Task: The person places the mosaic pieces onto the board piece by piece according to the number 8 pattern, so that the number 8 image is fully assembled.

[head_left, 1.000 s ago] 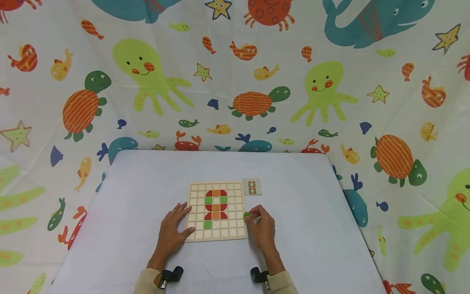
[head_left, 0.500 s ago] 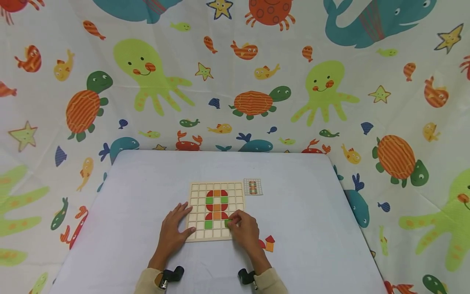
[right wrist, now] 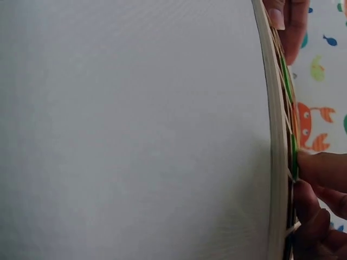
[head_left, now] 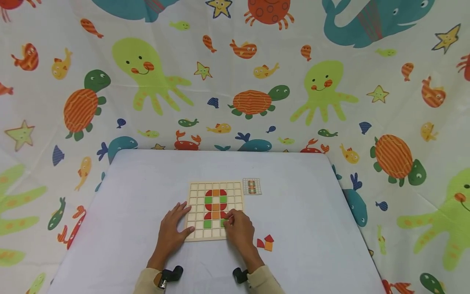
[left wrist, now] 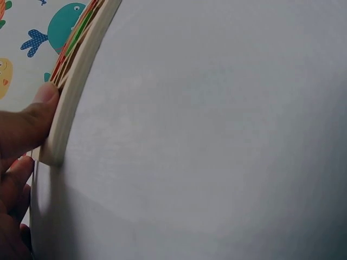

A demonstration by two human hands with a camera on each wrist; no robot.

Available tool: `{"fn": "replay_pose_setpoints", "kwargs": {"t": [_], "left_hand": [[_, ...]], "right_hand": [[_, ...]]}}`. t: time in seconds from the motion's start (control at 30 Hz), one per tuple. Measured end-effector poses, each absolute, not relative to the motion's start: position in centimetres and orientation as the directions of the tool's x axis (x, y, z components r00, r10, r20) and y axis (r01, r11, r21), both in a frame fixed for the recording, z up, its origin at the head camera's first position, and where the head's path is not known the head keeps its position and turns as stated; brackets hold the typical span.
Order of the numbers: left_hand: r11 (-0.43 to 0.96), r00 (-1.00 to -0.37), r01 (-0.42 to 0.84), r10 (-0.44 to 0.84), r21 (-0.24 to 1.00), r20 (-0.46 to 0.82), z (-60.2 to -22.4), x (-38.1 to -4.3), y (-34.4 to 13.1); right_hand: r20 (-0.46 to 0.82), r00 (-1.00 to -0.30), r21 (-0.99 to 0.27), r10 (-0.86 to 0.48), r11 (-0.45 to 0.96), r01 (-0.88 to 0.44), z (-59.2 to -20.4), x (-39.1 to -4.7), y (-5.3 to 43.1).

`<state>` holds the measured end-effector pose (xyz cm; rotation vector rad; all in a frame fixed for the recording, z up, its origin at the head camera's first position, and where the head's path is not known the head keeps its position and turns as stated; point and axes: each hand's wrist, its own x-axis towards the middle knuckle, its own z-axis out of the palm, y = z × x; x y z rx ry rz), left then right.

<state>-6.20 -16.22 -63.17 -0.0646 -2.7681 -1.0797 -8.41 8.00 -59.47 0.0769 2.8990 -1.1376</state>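
A wooden grid board lies on the white table, with red, orange and green tiles forming a figure in its middle cells. My left hand rests at the board's left side, fingers spread; in the left wrist view its thumb lies on the board's rim. My right hand is over the lower right of the board, with thumb and finger pinching a green tile at its cell. That tile is partly hidden by the fingertips. Another green tile sits two cells to the left.
Right of the board lie a red curved tile, a red triangular tile and an orange square tile. A small pattern card lies by the board's upper right corner. A cloth printed with sea animals hangs behind the table.
My right hand has carried the green tile from the board's right edge leftward to a cell in the lower rows, uncovering the loose tiles. My left hand has stayed in place.
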Motion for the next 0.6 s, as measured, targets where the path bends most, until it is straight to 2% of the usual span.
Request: {"fn": "replay_pose_setpoints", "kwargs": {"t": [0.13, 0.3, 0.6], "left_hand": [[0.738, -0.983, 0.108, -0.022, 0.666, 0.184, -63.2, -6.2, -16.2], [0.733, -0.980, 0.124, -0.015, 0.669, 0.198, -63.2, -6.2, -16.1], [0.729, -0.982, 0.118, -0.013, 0.674, 0.186, -62.9, -6.2, -16.1]], "right_hand": [[-0.028, -0.999, -0.666, 0.018, 0.745, 0.032, -59.6, -8.3, 8.0], [-0.028, -0.999, -0.716, 0.016, 0.698, 0.032, -59.6, -8.0, 8.8], [-0.002, -0.998, -0.790, 0.069, 0.612, 0.044, -59.5, -7.0, 12.6]]}}
